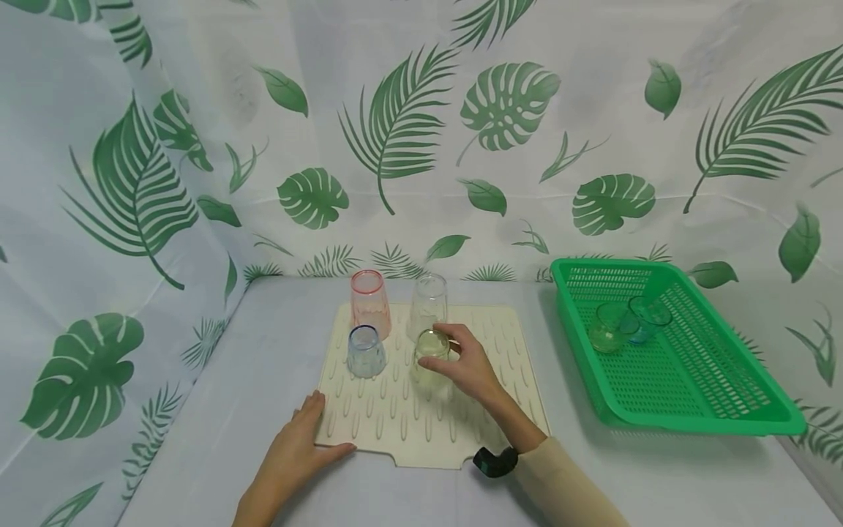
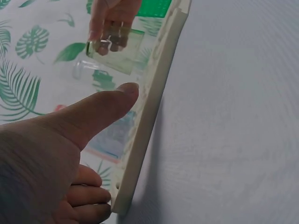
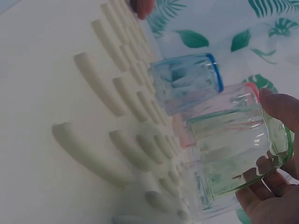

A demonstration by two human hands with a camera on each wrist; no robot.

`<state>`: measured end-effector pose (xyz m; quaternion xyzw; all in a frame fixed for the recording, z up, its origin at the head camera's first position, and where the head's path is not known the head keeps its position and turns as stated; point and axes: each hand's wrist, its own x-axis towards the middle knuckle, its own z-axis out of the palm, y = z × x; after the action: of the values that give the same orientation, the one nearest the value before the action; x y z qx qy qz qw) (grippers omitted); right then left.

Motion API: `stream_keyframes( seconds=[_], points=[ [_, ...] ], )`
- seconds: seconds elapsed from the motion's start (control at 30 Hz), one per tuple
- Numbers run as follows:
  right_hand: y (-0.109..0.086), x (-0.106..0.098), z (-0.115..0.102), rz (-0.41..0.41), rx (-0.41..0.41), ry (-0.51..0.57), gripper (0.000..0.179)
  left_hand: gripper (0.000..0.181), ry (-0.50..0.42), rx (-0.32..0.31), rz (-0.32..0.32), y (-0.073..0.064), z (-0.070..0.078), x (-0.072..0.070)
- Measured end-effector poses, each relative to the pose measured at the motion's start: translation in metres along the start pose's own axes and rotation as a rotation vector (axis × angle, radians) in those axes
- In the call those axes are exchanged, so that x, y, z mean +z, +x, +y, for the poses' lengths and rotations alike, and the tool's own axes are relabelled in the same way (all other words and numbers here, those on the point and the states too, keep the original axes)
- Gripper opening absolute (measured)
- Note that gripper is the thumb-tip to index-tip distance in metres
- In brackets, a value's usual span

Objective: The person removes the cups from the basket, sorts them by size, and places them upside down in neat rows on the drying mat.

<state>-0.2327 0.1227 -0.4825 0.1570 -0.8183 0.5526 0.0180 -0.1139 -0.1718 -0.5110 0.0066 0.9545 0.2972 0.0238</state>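
Note:
On the cream ridged drying mat [image 1: 395, 432], my right hand [image 1: 470, 364] grips a pale green glass [image 1: 432, 366] near its rim, thumb on one side and fingers on the other. In the right wrist view, the green glass [image 3: 229, 149] stands upside down, close over the ridges. A blue-rimmed glass [image 1: 366, 353] is to its left. Behind them stand a taller red-rimmed glass [image 1: 370, 304] and a taller clear glass [image 1: 429, 300]. My left hand [image 1: 293, 443] rests at the mat's front left corner, its thumb [image 2: 110, 105] extended along the front edge.
A green perforated basket [image 1: 698, 424] sits to the right of the mat. Inside it lie a green glass [image 1: 606, 333] and a bluish glass [image 1: 648, 318]. A leaf-patterned sheet [image 1: 421, 146] hangs behind the white-covered table [image 1: 244, 366].

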Motion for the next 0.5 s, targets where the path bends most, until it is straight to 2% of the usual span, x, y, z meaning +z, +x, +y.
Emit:
stream_keyframes(
  seconds=[0.23,0.5],
  points=[
    [0.003,0.01,0.014,0.002,0.026,-0.043,0.07,0.11,0.01,-0.006,-0.007,0.001,-0.004,0.003],
    [0.001,0.014,0.019,-0.008,0.033,-0.052,0.071,0.112,0.012,-0.012,-0.007,0.0,-0.006,0.004]
  ],
)
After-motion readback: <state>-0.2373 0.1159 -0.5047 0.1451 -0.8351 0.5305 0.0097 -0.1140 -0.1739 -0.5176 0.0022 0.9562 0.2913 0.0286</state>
